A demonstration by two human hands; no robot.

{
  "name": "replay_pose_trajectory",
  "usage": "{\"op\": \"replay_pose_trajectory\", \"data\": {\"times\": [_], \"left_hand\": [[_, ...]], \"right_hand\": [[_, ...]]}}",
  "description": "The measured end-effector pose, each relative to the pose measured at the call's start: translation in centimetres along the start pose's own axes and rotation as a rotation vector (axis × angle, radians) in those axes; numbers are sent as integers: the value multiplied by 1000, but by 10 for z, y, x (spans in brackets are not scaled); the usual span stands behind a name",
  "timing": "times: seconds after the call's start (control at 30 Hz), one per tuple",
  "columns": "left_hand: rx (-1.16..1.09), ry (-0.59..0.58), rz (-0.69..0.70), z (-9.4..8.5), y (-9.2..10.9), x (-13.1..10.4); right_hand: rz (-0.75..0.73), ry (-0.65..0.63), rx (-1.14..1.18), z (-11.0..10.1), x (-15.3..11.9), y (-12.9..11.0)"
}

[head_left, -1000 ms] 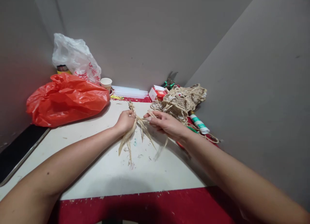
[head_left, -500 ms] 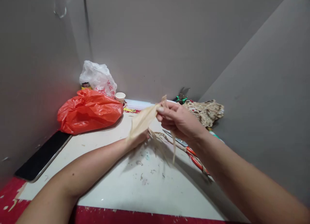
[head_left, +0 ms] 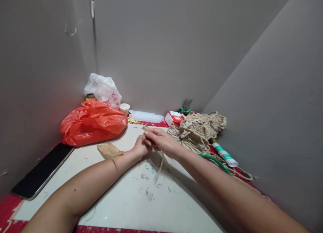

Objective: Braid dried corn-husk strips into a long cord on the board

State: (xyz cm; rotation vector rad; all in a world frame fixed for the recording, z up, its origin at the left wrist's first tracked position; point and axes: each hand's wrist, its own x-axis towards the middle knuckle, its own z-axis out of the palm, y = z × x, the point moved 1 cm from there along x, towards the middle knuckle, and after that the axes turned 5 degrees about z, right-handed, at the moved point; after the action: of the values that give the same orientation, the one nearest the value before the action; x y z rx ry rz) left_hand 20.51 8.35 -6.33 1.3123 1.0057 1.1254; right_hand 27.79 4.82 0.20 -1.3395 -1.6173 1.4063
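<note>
A tip of the dry fibre strips (head_left: 109,150) is pinched between the thumb and fingers of the right hand (head_left: 161,141). The left hand (head_left: 141,148) is pressed against it; its fingers are curled in on the same strips, though most of that grip is hidden. Thin strands are left hanging below the hands, partly blurred, and a broad tan piece is seen beyond the left forearm, over the white board (head_left: 121,206). Behind the hands, translucent sticks (head_left: 146,116) are laid side by side, flanked by a paper cup (head_left: 124,108) and a red and white box (head_left: 174,118). Green-handled pliers (head_left: 185,107) are placed behind the box. To the right, a heap of knotted cord (head_left: 202,128) is bunched up near a green and white roll (head_left: 225,154). To the left, an orange bag (head_left: 94,123) is set before a white bag (head_left: 103,88), with a black phone (head_left: 42,170) placed nearer.
</note>
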Motion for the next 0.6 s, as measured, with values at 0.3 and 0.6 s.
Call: {"op": "replay_pose_trajectory", "data": {"times": [0.3, 0.6], "left_hand": [[67, -56, -35, -4, -4, -6], [72, -62, 9, -6, -12, -1]], "right_hand": [[323, -59, -61, -37, -41, 51], [362, -132, 204, -14, -25, 68]]}}
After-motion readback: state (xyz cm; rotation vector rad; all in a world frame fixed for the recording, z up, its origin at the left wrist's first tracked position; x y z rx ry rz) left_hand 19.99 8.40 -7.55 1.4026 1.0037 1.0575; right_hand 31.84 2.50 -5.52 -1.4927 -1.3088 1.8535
